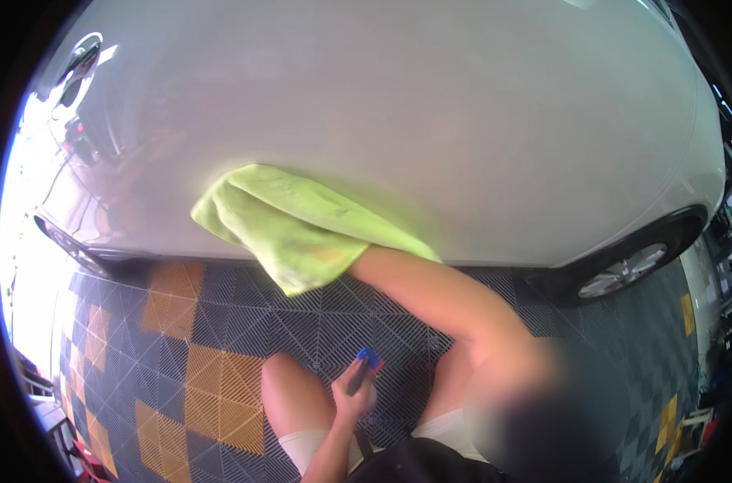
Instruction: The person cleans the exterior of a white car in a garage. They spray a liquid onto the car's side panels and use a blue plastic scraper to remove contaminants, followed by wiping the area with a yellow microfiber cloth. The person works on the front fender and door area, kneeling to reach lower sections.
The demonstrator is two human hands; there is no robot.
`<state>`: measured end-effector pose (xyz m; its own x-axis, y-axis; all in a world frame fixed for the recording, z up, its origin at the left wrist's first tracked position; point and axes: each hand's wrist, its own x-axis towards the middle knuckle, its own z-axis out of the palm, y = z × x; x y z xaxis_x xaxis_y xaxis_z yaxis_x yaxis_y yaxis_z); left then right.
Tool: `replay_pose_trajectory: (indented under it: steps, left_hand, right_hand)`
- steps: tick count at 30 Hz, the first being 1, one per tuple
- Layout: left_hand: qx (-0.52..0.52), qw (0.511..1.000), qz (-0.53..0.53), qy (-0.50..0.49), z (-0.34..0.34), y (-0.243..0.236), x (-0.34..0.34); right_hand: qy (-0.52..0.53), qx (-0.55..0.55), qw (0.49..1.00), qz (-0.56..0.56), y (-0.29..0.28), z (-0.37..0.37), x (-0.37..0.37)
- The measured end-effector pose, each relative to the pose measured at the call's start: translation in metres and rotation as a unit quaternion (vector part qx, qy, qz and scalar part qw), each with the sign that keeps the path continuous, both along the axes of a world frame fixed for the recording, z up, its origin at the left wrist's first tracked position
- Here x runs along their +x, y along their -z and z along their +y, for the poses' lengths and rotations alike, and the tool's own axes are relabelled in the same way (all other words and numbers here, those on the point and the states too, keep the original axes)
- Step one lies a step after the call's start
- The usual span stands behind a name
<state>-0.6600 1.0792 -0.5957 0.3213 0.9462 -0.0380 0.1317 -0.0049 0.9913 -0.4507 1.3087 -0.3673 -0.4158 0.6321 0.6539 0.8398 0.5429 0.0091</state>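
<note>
Right hand [301,249] is totally buried under a lime-green microfibre cloth [289,225], pressing it flat against the glossy white car body panel [430,121], so I honestly can't tell how the fingers sit under there. The forearm runs down and to the right from the cloth. Left hand [354,394] is down low near the bare knees, fingers curled tight around a small dark spray bottle with a blue cap [368,360], cap pointing up. Below the panel there's a grey and orange plastic grid tile floor [189,338], and a black car wheel with a silver rim [624,270] off to the right.
</note>
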Motion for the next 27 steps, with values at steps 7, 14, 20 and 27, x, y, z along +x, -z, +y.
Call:
replay_pose_trajectory:
  steps: [7,14,20,27]
  left_hand:
    - [0.007,0.999,0.013,-0.034,-0.008,0.008,-0.016]
    - [0.037,0.999,0.015,0.020,-0.015,0.002,-0.013]
    - [0.023,1.000,-0.008,0.010,-0.013,-0.004,-0.032]
    - [0.066,0.994,-0.013,0.081,-0.011,-0.008,-0.048]
  right_hand:
    - [0.274,0.026,0.949,0.152,-0.007,-0.145,0.258]
    - [0.570,0.156,0.747,0.305,0.064,-0.362,0.424]
    - [0.462,0.181,0.830,0.254,0.091,-0.229,0.232]
    - [0.302,0.294,0.906,0.049,-0.044,-0.087,0.056]
